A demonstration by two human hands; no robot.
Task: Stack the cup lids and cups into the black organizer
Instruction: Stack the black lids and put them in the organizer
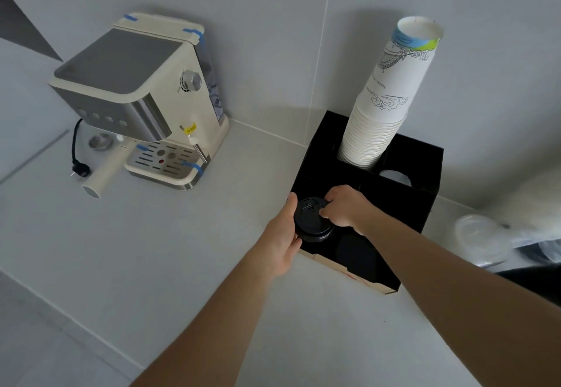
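My left hand (pixel 283 234) and right hand (pixel 344 207) both gripped the black lids (pixel 312 219) over the black organizer (pixel 403 201). The print on the stacked cups (pixel 391 89) was too small to read.

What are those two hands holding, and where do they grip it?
A stack of black cup lids, held by its rim: left hand on the left edge, right hand fingers on the right edge, over the black organizer.

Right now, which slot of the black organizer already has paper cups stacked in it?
The back left slot of the black organizer: the tall white paper cups rise from it. Both hands hold black lids over the front left slot.
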